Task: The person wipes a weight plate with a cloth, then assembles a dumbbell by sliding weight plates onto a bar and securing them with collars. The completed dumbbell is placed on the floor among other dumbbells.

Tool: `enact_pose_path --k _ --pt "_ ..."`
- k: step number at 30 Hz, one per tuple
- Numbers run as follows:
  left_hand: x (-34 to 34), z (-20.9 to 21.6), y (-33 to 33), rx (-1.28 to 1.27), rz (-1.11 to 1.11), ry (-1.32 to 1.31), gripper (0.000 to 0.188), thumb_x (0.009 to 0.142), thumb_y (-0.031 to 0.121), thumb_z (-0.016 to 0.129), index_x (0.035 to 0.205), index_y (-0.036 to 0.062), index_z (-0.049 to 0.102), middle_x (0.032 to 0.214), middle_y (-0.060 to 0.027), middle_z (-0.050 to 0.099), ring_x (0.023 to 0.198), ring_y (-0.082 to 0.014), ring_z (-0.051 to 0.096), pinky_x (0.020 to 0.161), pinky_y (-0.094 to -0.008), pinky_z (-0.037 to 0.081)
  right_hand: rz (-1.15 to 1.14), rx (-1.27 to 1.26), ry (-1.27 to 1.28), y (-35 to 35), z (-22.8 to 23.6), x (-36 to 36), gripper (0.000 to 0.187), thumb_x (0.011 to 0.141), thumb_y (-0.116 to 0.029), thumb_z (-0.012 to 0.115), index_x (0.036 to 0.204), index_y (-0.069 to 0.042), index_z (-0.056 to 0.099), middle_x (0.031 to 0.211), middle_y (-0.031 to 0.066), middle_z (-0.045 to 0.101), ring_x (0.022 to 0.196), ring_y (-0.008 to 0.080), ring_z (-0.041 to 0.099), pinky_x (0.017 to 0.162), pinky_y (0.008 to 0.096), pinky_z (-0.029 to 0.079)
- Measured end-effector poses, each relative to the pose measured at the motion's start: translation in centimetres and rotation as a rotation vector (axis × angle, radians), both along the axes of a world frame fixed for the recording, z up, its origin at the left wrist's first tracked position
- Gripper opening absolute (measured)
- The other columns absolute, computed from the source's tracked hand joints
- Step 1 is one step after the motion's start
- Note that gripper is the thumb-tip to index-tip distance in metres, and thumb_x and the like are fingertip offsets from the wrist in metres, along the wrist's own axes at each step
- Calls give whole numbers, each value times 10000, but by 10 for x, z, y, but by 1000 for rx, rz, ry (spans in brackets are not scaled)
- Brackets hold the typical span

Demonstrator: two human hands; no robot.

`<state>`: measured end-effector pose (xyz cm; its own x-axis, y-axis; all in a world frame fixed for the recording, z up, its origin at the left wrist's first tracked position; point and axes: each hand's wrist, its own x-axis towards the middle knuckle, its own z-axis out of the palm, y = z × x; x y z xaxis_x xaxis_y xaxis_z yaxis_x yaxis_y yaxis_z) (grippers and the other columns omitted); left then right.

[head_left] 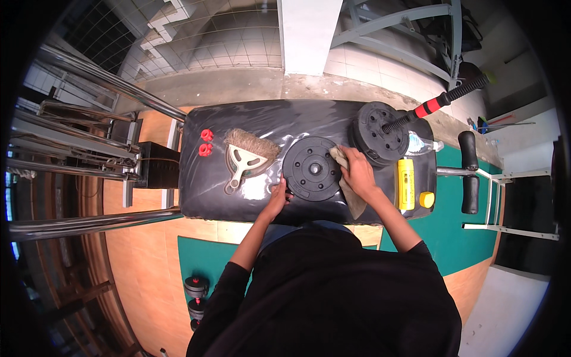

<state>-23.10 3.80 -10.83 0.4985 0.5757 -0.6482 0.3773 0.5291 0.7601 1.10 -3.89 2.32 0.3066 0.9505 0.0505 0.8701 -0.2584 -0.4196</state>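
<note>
A round black weight plate lies on a black padded bench in front of me. My left hand grips the plate's near left rim, its fingertips partly hidden at the edge. In my right hand is a beige cloth, bunched at the fingertips against the plate's right rim and hanging down toward the bench's near edge. To the left of the plate lies a cream-handled brush with brown bristles. More black plates are stacked to the right, beneath a black and red dumbbell bar.
Several red collar nuts sit at the bench's left. On the right are a yellow bottle, a yellow cap and a clear bottle. Chrome rails flank the left end. Dumbbells stand on the floor.
</note>
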Motion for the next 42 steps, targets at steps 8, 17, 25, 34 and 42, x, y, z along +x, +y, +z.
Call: enact_pose_path --k 8,17,25,34,42 --pt "2 -3 0 44 -17 -32 682 932 613 275 1422 146 186 1064 -101 349 864 -153 537 749 -300 457 115 -125 -441 15 -71 -19 507 759 -131 577 1260 -73 519 1316 85 510 961 263 538 797 368 471" --pt "1 -3 -2 22 17 -1 728 909 653 285 1309 51 371 1062 -76 395 870 -150 532 759 -305 456 28 -156 212 -2 -38 -15 282 800 -136 553 1062 -45 601 1091 112 638 912 303 584 804 368 474" --pt "1 0 -1 53 -47 -18 714 960 534 325 1487 130 65 1150 -73 409 853 -131 533 738 -278 464 -306 -38 1121 2 -30 14 290 758 -119 696 1028 -29 641 928 52 667 883 131 608 772 282 473" --pt "4 2 -3 50 -28 -64 699 952 529 359 1490 171 91 1076 -103 318 843 -134 533 731 -281 466 -440 -80 607 30 -71 28 326 702 -137 734 1012 -62 667 903 113 688 791 252 663 720 352 505" --pt "1 5 -4 52 -32 -49 690 958 515 357 1489 172 79 1113 -107 336 856 -141 538 745 -291 468 -168 -128 -14 30 -46 -5 293 700 -204 705 930 -49 610 873 165 650 832 353 633 729 443 508"
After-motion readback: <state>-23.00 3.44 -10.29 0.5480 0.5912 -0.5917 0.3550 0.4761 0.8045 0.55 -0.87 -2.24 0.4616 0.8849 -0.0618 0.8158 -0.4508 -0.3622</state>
